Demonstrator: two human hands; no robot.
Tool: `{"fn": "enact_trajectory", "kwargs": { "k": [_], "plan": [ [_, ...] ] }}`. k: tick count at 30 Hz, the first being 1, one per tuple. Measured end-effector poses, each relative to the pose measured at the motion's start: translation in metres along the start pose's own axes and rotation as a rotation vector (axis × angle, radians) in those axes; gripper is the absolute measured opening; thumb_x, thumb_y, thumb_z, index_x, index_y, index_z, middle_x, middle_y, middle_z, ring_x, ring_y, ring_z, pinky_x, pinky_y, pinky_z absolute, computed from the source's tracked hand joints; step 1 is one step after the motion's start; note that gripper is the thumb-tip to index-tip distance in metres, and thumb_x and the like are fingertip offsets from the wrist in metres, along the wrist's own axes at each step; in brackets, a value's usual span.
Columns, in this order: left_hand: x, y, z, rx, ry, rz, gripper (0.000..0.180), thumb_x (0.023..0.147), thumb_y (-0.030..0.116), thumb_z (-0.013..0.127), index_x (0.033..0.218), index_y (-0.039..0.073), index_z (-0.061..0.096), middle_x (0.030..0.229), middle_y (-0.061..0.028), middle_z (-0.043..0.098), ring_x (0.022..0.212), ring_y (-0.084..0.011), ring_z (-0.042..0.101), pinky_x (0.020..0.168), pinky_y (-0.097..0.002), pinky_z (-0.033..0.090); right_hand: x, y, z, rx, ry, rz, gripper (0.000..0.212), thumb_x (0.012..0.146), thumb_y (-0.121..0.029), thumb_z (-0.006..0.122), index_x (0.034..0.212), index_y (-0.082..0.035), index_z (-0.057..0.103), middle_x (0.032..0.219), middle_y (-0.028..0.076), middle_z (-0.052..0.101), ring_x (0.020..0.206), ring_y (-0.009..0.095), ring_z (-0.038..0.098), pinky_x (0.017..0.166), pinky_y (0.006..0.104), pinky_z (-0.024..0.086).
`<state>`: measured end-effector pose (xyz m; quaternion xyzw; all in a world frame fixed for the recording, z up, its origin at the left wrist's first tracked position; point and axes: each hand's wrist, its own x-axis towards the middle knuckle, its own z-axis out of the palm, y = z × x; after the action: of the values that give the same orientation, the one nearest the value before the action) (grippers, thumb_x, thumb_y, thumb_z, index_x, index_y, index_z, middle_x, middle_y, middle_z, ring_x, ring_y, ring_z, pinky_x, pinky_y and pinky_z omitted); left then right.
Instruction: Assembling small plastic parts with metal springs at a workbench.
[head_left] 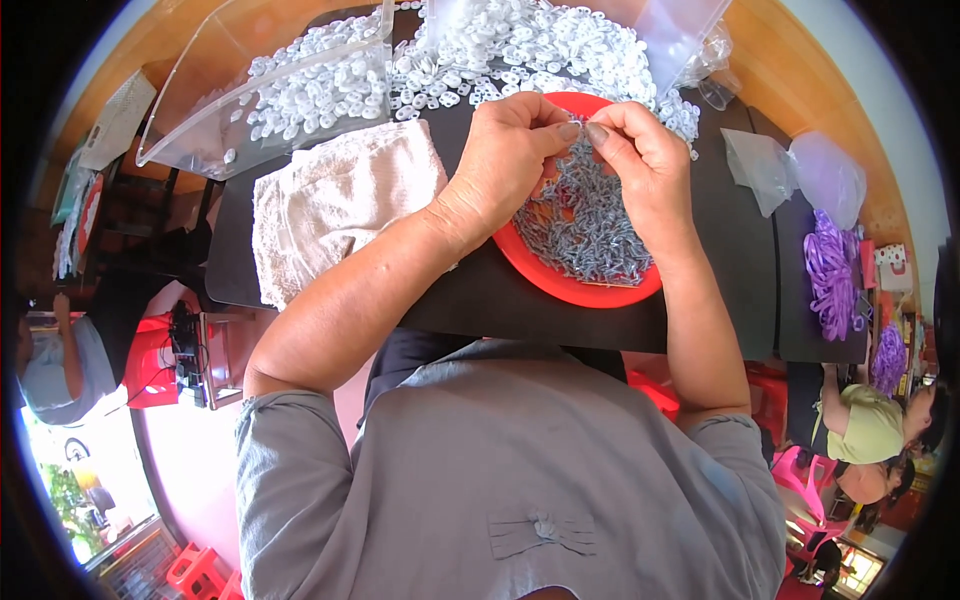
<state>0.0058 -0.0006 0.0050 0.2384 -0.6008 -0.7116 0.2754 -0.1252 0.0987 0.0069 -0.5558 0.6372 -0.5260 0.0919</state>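
Both of my hands meet above a red plastic bowl (pixel 597 294) heaped with small grey metal screws (pixel 585 232). My left hand (pixel 512 148) is closed in a pinch, thumb against forefinger, at the bowl's far left side. Close beside it, my right hand (pixel 648 165) also pinches, with thumb and forefinger tips together. Whatever lies between the fingertips is too small to make out. Just beyond the hands, a large heap of small white plastic pieces with holes (pixel 560 45) is spread over the dark table (pixel 480 308).
Left of my arm lies a folded cream towel (pixel 340 200). A clear plastic bin (pixel 190 140) with more white pieces stands at the back left. To the right are clear plastic bags (pixel 825 175) and a bundle of purple ribbon (pixel 832 270). Other people sit at both sides.
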Motion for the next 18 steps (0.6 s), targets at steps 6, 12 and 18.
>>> {"fn": "enact_trajectory", "kwargs": {
  "k": [6,12,18],
  "plan": [
    [-0.005,-0.006,0.0,-0.069,0.02,-0.027,0.009,0.091,0.004,0.058,0.092,-0.005,0.059,0.07,-0.0055,0.057,0.052,-0.0089,0.048,0.045,-0.0231,0.038,-0.006,-0.01,0.008,0.088,-0.051,0.163,0.007,0.093,-0.007,0.058,0.088,-0.002,0.061,0.075,-0.002,0.058,0.069,0.004,0.053,0.06,0.0201,0.043],
    [-0.002,-0.012,0.001,-0.053,0.025,0.102,0.008,0.09,0.005,0.059,0.09,-0.003,0.059,0.07,-0.0036,0.057,0.055,-0.0074,0.05,0.045,-0.0223,0.039,-0.008,-0.01,0.014,0.245,0.058,0.235,0.01,0.094,-0.009,0.059,0.091,-0.002,0.064,0.076,-0.001,0.06,0.069,0.006,0.055,0.06,0.0201,0.041],
    [-0.007,-0.021,0.004,0.274,-0.108,0.314,0.009,0.084,0.006,0.063,0.085,-0.002,0.061,0.068,-0.0083,0.06,0.063,-0.0145,0.06,0.056,-0.0313,0.049,0.029,-0.02,0.012,-0.044,-0.02,0.106,0.01,0.09,-0.01,0.063,0.09,0.0,0.065,0.071,-0.003,0.056,0.065,0.004,0.049,0.058,0.0206,0.039]
  ]
}}
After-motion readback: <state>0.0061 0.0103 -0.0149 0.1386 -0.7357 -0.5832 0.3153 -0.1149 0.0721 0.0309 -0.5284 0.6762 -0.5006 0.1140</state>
